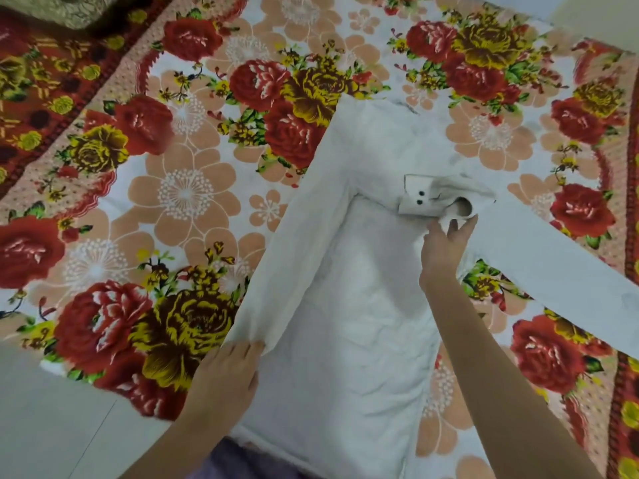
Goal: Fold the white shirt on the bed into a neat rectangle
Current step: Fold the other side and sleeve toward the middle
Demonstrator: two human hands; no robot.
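White shirt point(363, 305): long axis runs 12 to 6. Left hand point(228, 371) grips folded flap point(304, 243) at 7. Right hand point(444, 247), nearer, apparently pinches cuff point(425, 198), lying 12 of its fingers.

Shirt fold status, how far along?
Early. Done: white shirt lies spread on the bedspread, one side strip turned inward. In hand: left hand holds that strip's lower corner; right hand pinches cloth by the buttoned cuff. Left: the sleeve stretching right is unfolded; no rectangle yet.
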